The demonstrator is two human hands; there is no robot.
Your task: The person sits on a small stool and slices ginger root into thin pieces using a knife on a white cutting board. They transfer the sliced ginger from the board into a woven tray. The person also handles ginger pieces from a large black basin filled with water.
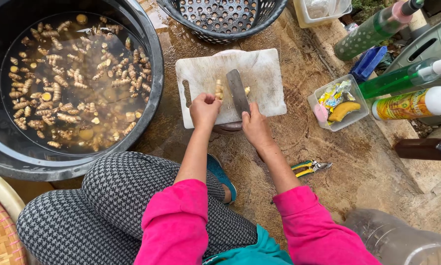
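Pink sleeves and a houndstooth-clad knee sit closest to the lens, and beyond them everything is placed here against the white cutting board (260,68) on the wet ground.

Largest is the black tub (154,59), left of the board, full of water with dozens of pale ringed rhizomes, too many to count, floating and sunk in it. Above the board stands one dark perforated basket (220,19). Right of the board, at the frame's edge, lie four bottles: two green, one white with a yellow label, one dark brown. Between them and the board sits one clear plastic tub (338,100) of small oddments, and another clear container shows at the top edge. Below and right of the board lies one pair of yellow-handled pruning shears (310,167).

On the board itself, the left hand (204,109) pinches one rhizome (219,89) at its near end, fingers curled shut around it. The right hand (255,125) is closed on the handle of one cleaver (237,91), whose blade lies just right of the rhizome. One small cut piece (247,90) sits at the blade's far side.

By the look of it, trimming or slicing is under way; the next cut would call for steadying the root and keeping the fingertips clear of the edge.
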